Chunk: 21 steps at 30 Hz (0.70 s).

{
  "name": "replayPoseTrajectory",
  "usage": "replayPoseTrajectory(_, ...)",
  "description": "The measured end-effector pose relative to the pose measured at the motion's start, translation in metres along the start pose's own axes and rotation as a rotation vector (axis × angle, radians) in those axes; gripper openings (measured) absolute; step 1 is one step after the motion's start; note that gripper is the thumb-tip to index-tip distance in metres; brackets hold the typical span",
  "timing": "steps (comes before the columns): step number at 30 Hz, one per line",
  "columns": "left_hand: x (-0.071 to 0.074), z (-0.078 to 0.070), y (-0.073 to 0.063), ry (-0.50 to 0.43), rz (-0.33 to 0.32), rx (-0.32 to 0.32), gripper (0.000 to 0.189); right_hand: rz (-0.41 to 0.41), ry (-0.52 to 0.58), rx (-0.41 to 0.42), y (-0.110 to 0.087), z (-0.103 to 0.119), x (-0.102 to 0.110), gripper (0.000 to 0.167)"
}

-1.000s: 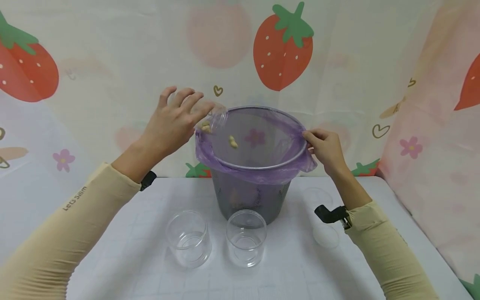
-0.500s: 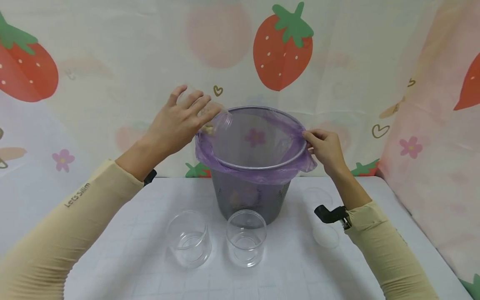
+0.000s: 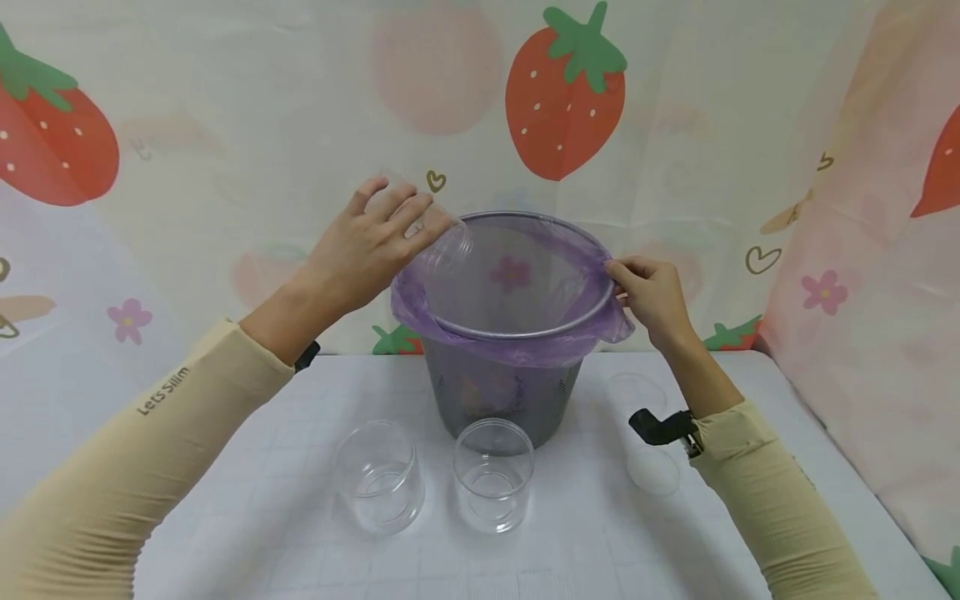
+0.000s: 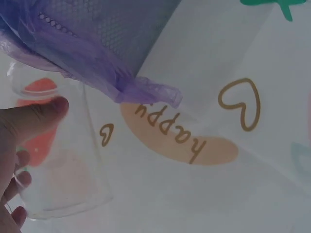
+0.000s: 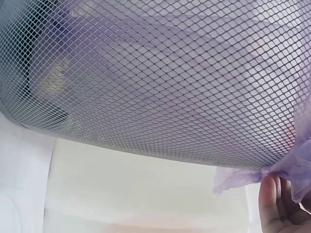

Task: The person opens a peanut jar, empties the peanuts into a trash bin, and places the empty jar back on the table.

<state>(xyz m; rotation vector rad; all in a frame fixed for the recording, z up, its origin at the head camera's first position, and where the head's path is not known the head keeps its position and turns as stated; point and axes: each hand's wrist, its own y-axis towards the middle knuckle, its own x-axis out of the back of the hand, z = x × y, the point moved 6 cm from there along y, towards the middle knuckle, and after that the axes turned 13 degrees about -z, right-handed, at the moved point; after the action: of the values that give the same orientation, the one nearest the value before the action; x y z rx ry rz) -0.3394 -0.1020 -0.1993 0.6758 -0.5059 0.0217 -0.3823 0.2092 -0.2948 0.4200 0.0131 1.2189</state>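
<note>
My left hand (image 3: 367, 246) grips a clear plastic jar (image 3: 453, 247), tilted mouth-down over the left rim of a grey mesh wastebasket (image 3: 498, 396). In the left wrist view the thumb lies across the jar (image 4: 73, 179) near its mouth, and no contents show inside. A thin purple plastic bag (image 3: 517, 350) lines the basket and folds out over its rim. At the right rim my right hand (image 3: 654, 298) pinches the bag's edge between thumb and fingers. Through the mesh, the right wrist view shows a blurred yellowish patch (image 5: 52, 80) low inside the bag.
Two clear jars, a left one (image 3: 381, 492) and a right one (image 3: 493, 492), stand upright in front of the basket. Clear round lids, one nearer (image 3: 652, 472) and one farther (image 3: 636, 393), lie by the right forearm. A strawberry-print cloth (image 3: 300, 100) hangs behind the white table (image 3: 585, 542).
A peanut in its shell was falling from the jar a second ago; the peanuts seen in it are gone from it. My left hand has shifted slightly right, tipping the jar further. The right hand stays put.
</note>
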Motion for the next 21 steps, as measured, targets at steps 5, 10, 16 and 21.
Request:
replayPoseTrajectory(5, -0.0008, 0.0004, -0.0003, -0.020, 0.003, 0.024, 0.057, -0.005, 0.005, -0.004, -0.0003, -0.0003, 0.0003, 0.037)
replayPoseTrajectory(10, -0.0008, 0.0018, -0.0014, -0.037, 0.021, 0.058, 0.055, -0.007, 0.006, -0.013, -0.0005, -0.0007, 0.0001, 0.038)
replayPoseTrajectory(16, -0.0010, 0.0033, -0.0025, -0.025, 0.014, 0.069, 0.057, -0.003, 0.003, -0.020, -0.0004, -0.0009, -0.0007, 0.038)
replayPoseTrajectory(21, -0.0012, 0.0034, -0.0035, -0.012, 0.007, 0.071, 0.056, 0.002, 0.009, -0.032, -0.0005, -0.0007, -0.0009, 0.038)
